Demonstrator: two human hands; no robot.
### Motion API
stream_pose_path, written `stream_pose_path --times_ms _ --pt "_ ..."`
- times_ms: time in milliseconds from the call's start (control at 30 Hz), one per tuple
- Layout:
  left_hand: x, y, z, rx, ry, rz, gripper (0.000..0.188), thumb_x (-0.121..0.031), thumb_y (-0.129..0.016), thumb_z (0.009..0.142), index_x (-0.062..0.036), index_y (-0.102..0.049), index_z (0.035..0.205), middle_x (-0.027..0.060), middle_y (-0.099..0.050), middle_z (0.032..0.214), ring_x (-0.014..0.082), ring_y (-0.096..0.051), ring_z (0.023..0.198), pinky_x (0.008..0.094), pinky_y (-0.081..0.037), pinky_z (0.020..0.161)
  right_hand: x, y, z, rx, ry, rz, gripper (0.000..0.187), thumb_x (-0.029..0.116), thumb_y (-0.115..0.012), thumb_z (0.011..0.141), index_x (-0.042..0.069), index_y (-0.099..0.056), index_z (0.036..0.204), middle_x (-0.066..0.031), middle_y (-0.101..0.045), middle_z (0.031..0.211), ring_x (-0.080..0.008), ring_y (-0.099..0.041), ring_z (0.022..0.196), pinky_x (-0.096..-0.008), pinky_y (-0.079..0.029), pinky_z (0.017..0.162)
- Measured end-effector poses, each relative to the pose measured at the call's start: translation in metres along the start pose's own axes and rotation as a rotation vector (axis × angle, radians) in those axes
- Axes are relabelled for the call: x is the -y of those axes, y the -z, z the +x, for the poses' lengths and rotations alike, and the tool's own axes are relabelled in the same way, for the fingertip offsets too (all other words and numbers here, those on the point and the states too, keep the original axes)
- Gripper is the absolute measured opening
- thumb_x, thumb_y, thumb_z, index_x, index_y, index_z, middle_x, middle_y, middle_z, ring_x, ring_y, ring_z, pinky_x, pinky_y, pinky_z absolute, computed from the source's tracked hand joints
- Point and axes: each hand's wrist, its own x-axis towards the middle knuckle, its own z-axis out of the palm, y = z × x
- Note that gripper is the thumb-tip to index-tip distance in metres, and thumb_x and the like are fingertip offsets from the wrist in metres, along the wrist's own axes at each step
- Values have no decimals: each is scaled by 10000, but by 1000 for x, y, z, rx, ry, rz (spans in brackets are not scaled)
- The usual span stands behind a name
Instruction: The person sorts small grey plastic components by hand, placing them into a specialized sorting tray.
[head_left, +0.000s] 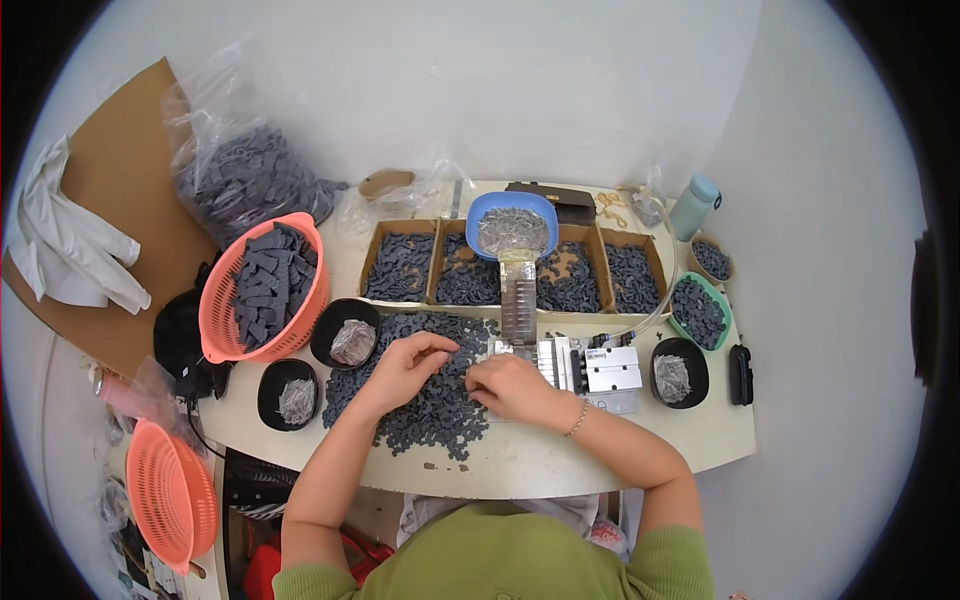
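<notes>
Over a wide pile of small dark grey pieces (pixel 425 420), my two hands are close together. My left hand (pixel 402 372) is bent with thumb and fingers drawn together; whatever it may pinch is too small to make out. Just across from it, my right hand (pixel 508 386) has its fingertips closed in a pinch above the pile's right edge, and their contents are hidden. Beyond my right hand stands a metal fixture (pixel 612 370) with a slotted upright chute (pixel 518 300). At the top of the chute rests a blue bowl (pixel 512 203) of thin silvery pins.
Cardboard trays (pixel 468 308) of grey pieces line the back. Black bowls (pixel 322 350) with pins stand left, another black bowl (pixel 697 398) right. A pink basket (pixel 313 300) holds larger grey strips. At right are a green bowl (pixel 722 340), a bottle (pixel 694 208) and an air tube (pixel 672 275).
</notes>
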Motion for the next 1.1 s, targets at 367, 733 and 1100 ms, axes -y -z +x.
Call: stream_pose_path --times_ms 367,733,1100 --pt "11 -74 -2 -171 -585 544 101 -41 -655 763 -33 -616 856 77 -603 815 256 -622 757 329 -511 631 -26 54 -28 41 -268 188 114 76 -646 758 39 -648 866 -100 -645 750 -248 -648 703 -355 -528 667" --pt "20 -74 -12 -126 -633 847 211 -30 -616 703 -49 -649 910 58 -629 926 233 -623 802 319 -530 656 -19 27 -42 -212 -90 -194 140 121 -689 773 63 -672 899 -68 -570 912 -267 -562 884 -369 -481 760" --pt "16 -94 -12 63 -634 1129 261 -76 -581 747 1 -629 992 106 -616 1027 246 -609 950 326 -531 701 -19 38 -33 -293 -173 -21 81 61 -655 778 52 -627 853 -101 -606 844 -308 -585 818 -403 -488 710"
